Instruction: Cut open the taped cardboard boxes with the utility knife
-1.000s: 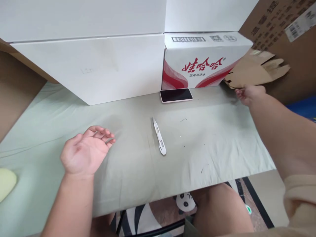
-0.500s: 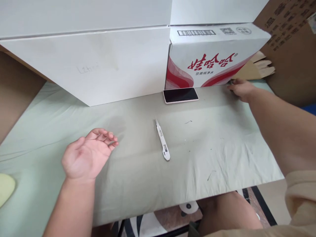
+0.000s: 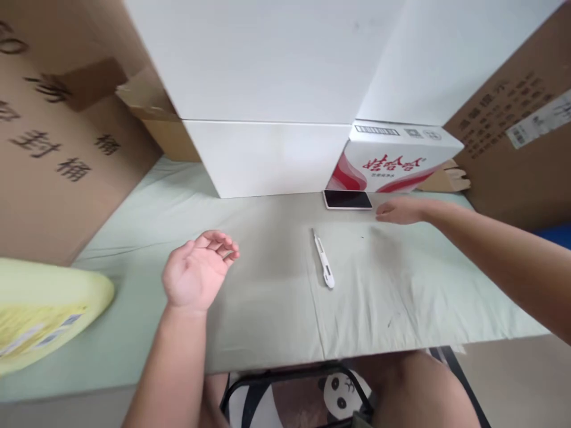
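Observation:
My left hand (image 3: 198, 271) hovers palm-up over the pale green tablecloth (image 3: 267, 297), fingers loosely curled and apart, holding nothing. My right hand (image 3: 401, 210) reaches out flat just above the cloth, fingers stretched toward a dark-screened phone (image 3: 348, 199) lying against the boxes. Between my hands lies a white utility knife (image 3: 323, 267), untouched, pointing away from me.
Large white boxes (image 3: 267, 89) are stacked at the back, with a red-and-white printed carton (image 3: 392, 160) beside them. Brown cardboard stands at the left (image 3: 53, 148) and right (image 3: 517, 148). A pale yellow package (image 3: 40, 315) lies at the left edge. My knees show below the table's front edge.
My right hand has drawn back from the cardboard at the far right and moved left toward the phone. The view has pulled back and tilted up. My left hand barely moved.

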`<state>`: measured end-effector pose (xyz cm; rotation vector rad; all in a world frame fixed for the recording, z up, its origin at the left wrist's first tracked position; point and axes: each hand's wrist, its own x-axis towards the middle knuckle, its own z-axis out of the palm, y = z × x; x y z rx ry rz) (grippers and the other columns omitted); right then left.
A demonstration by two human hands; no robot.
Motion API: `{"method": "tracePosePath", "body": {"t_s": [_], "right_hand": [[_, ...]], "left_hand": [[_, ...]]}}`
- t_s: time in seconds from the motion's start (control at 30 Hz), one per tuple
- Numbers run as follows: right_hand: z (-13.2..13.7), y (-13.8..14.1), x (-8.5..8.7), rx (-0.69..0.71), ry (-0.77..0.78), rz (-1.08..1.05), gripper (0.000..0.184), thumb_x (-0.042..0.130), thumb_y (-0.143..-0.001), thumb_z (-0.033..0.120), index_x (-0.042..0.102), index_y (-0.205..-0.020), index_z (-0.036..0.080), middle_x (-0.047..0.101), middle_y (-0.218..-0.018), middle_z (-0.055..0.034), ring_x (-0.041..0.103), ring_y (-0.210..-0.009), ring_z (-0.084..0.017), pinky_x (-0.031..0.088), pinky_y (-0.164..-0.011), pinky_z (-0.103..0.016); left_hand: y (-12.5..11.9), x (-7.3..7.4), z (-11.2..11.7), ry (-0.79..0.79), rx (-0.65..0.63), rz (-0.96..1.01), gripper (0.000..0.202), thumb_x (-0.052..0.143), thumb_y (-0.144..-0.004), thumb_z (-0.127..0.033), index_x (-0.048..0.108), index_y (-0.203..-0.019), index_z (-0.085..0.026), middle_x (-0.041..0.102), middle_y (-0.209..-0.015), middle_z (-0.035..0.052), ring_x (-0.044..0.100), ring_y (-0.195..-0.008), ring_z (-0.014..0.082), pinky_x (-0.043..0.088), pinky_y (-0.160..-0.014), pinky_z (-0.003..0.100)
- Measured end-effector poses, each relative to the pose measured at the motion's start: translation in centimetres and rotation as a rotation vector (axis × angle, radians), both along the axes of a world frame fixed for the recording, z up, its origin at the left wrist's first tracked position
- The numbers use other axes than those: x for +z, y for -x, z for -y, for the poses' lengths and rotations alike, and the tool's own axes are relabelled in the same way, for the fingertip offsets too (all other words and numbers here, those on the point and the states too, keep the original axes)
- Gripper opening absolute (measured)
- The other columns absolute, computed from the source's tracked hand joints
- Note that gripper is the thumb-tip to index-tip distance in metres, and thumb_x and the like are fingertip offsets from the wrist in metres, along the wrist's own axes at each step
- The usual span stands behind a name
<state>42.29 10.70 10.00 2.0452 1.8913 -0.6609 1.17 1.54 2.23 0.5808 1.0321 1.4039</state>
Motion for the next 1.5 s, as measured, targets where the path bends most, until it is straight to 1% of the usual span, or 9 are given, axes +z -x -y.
{"method": "tracePosePath", "body": {"t_s": [0.17, 0.33, 0.5, 0.63, 0.77, 0.9, 1.1, 1.27, 1.5], "right_hand": [[2.0, 15.8, 1.0, 0.353, 0.084, -0.241, 0.033, 0.059, -0.102, 0.031, 0.076, -0.129, 0.027, 0.079, -0.131, -0.0049, 0.078, -0.112, -0.021, 0.059, -0.098, -0.03], [-0.2, 31.5, -0.3, 0.663, -0.214, -0.441, 0.04, 0.06, -0.098, 0.024, 0.07, -0.137, 0.019, 0.07, -0.143, -0.013, 0.076, -0.115, -0.025, 0.057, -0.11, -0.039], [-9.3, 42.8, -1.0, 0.486, -0.539, -0.458, 0.035, 0.063, -0.096, 0.019, 0.071, -0.13, 0.018, 0.047, -0.166, -0.0119, 0.061, -0.143, -0.026, 0.04, -0.13, -0.034], [-15.9, 46.3, -0.8, 0.274, -0.591, -0.433, 0.032, 0.06, -0.099, 0.022, 0.067, -0.127, 0.009, 0.038, -0.168, -0.0228, 0.059, -0.144, -0.039, 0.038, -0.128, -0.058], [-18.6, 46.2, -1.4, 0.187, -0.605, -0.491, 0.048, 0.034, -0.11, 0.034, 0.068, -0.106, 0.001, 0.064, -0.133, -0.0196, 0.06, -0.141, -0.04, 0.044, -0.116, -0.057], [-16.6, 45.0, -2.8, 0.297, -0.685, -0.543, 0.022, 0.058, -0.094, 0.015, 0.067, -0.114, 0.013, 0.063, -0.146, -0.0181, 0.061, -0.141, -0.036, 0.046, -0.122, -0.055], [-6.2, 40.0, -2.6, 0.449, -0.766, -0.695, 0.031, 0.054, -0.087, 0.012, 0.071, -0.112, 0.018, 0.069, -0.14, -0.0138, 0.069, -0.124, -0.028, 0.053, -0.116, -0.046], [5.3, 29.8, -1.4, 0.358, -0.85, -0.957, 0.01, 0.057, -0.093, 0.023, 0.067, -0.091, 0.025, 0.076, -0.116, -0.0084, 0.071, -0.1, -0.025, 0.06, -0.09, -0.043], [16.6, 15.7, -5.3, 0.093, -1.125, -0.912, 0.019, 0.06, -0.098, 0.039, 0.058, -0.08, 0.033, 0.063, -0.088, -0.0068, 0.063, -0.077, -0.03, 0.05, -0.063, -0.049]], "left_hand": [[2.0, 0.4, 1.0, 0.154, 0.106, -0.1, 0.036, 0.068, -0.059, -0.053, 0.071, -0.068, -0.018, 0.076, -0.09, 0.0114, 0.065, -0.082, 0.0227, 0.049, -0.07, 0.031], [3.0, 0.6, 1.5, 0.195, 0.099, -0.045, 0.039, 0.07, -0.057, -0.053, 0.074, -0.071, -0.018, 0.077, -0.089, 0.0103, 0.064, -0.076, 0.0199, 0.045, -0.071, 0.031], [3.7, 0.7, 1.8, 0.158, 0.061, -0.006, 0.034, 0.067, -0.07, -0.051, 0.076, -0.075, -0.019, 0.077, -0.092, 0.0084, 0.064, -0.077, 0.0187, 0.044, -0.078, 0.034], [4.2, 0.6, 2.1, 0.13, 0.001, -0.024, 0.031, 0.064, -0.08, -0.049, 0.076, -0.078, -0.02, 0.078, -0.097, 0.0086, 0.065, -0.081, 0.0209, 0.045, -0.083, 0.038], [5.0, 0.5, 2.3, 0.12, -0.003, -0.084, 0.028, 0.062, -0.084, -0.044, 0.075, -0.077, -0.021, 0.077, -0.096, 0.0089, 0.065, -0.082, 0.0221, 0.047, -0.084, 0.04], [5.2, 0.3, 2.2, 0.074, 0.143, -0.123, 0.024, 0.06, -0.085, -0.04, 0.069, -0.074, -0.021, 0.072, -0.089, 0.0062, 0.063, -0.079, 0.0202, 0.047, -0.079, 0.037], [4.7, 0.0, 2.3, -0.084, 0.603, -0.343, 0.015, 0.056, -0.088, -0.035, 0.058, -0.078, -0.024, 0.057, -0.082, 0.0018, 0.056, -0.088, 0.0212, 0.045, -0.088, 0.035], [5.7, -0.5, 2.2, -0.168, 0.959, -0.436, 0.016, 0.051, -0.091, -0.032, 0.062, -0.1, -0.025, 0.06, -0.111, 0.0023, 0.054, -0.12, 0.0218, 0.036, -0.112, 0.037], [2.3, 0.0, 2.0, -0.317, 0.379, -0.219, 0.051, 0.054, -0.088, -0.07, 0.069, -0.105, -0.025, 0.074, -0.115, 0.0084, 0.069, -0.115, 0.0294, 0.056, -0.098, 0.039]]}}
